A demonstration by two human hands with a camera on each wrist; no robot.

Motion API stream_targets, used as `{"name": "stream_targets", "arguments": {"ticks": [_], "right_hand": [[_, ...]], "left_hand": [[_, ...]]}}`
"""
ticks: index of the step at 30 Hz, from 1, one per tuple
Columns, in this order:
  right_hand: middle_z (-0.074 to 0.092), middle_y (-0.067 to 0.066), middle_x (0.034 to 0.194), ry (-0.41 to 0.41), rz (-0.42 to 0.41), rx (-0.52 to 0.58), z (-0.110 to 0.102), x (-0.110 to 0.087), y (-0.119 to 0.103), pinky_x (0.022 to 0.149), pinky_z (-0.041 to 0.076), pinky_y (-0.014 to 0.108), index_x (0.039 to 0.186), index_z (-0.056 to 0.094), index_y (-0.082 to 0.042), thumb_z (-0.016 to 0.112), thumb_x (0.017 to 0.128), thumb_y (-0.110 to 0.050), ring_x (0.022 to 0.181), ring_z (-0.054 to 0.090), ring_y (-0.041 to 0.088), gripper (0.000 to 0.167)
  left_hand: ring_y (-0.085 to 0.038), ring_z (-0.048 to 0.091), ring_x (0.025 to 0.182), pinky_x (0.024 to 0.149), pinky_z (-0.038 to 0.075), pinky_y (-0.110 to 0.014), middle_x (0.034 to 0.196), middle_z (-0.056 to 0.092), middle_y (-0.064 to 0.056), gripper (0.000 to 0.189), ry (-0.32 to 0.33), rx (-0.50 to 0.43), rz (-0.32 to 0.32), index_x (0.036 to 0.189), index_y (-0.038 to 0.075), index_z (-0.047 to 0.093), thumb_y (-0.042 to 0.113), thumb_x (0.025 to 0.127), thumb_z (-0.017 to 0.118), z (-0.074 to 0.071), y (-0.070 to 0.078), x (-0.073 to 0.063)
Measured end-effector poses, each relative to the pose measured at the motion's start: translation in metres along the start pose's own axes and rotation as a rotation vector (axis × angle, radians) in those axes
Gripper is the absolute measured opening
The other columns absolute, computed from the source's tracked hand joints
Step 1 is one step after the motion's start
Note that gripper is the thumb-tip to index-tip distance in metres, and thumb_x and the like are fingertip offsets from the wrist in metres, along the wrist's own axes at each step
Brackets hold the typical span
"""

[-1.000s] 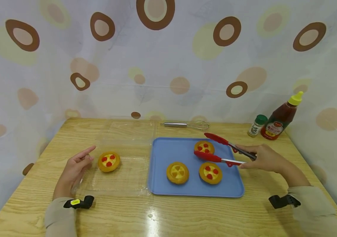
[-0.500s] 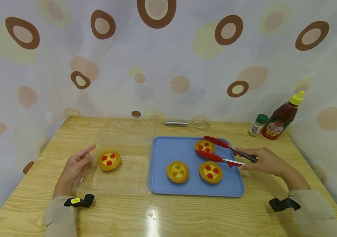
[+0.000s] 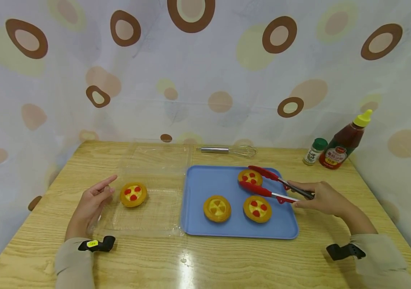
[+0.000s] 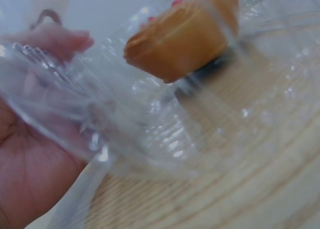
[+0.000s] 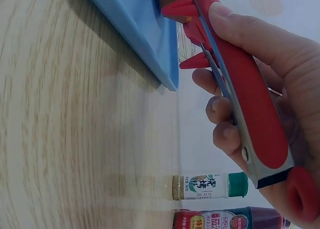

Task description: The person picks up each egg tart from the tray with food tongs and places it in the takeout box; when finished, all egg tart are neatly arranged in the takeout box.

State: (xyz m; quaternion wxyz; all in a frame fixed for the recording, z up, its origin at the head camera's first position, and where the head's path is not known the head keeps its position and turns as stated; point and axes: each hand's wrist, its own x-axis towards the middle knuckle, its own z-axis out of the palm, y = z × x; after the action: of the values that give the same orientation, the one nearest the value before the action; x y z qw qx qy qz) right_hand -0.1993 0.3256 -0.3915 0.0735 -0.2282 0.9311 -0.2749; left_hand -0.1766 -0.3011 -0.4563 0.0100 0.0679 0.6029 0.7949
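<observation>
My right hand (image 3: 322, 197) grips a pair of red-tipped metal tongs (image 5: 250, 99). The tongs' heads are spread at the far pizza-like tart (image 3: 250, 176), one over its far right edge and one along its near side; whether they touch it is unclear. Two more tarts, one with red dots (image 3: 257, 209) and one with pale wedges (image 3: 217, 209), lie nearer on the blue tray (image 3: 199, 176). My left hand (image 3: 91, 200) rests along the left side of a clear plastic box (image 3: 154, 216), index finger and thumb extended. Inside that box sits a red-dotted tart (image 3: 133, 194).
The box's clear lid (image 3: 160, 156) lies folded back behind it. A whisk (image 3: 227, 150) lies behind the tray. At the back right stand a green-capped seasoning jar (image 3: 315, 151) and a ketchup bottle (image 3: 344, 142). A patterned curtain (image 3: 205, 80) borders the table.
The tongs have shifted very slightly around the far tart, their near head a little to the right. My left hand has stayed in place. The head view has tilted a touch.
</observation>
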Motion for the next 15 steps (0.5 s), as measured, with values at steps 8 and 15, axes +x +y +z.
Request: {"name": "stream_targets", "arguments": {"ticks": [8, 15], "right_hand": [[0.060, 0.024, 0.119, 0.013, -0.014, -0.007, -0.0001, -0.0019, -0.0009, 0.048, 0.030, 0.025, 0.135, 0.053, -0.004, 0.077, 0.079, -0.030, 0.061, 0.040, 0.008, 0.066], [0.057, -0.001, 0.077, 0.046, -0.088, -0.030, -0.0019, -0.0005, -0.0035, 0.047, 0.031, 0.022, 0.133, 0.054, -0.003, 0.077, 0.079, -0.025, 0.052, 0.030, 0.003, 0.063]], "left_hand": [[-0.010, 0.034, 0.061, 0.060, 0.024, -0.028, 0.070, 0.042, 0.006, 0.046, -0.004, 0.005, 0.000, 0.123, 0.022, 0.065, -0.008, 0.097, 0.041, -0.0001, -0.0010, -0.0006], [-0.012, 0.032, 0.061, 0.061, 0.023, -0.028, 0.071, 0.043, 0.006, 0.045, -0.010, 0.000, 0.007, 0.123, 0.022, 0.064, -0.007, 0.097, 0.043, 0.0000, -0.0003, -0.0010]]}}
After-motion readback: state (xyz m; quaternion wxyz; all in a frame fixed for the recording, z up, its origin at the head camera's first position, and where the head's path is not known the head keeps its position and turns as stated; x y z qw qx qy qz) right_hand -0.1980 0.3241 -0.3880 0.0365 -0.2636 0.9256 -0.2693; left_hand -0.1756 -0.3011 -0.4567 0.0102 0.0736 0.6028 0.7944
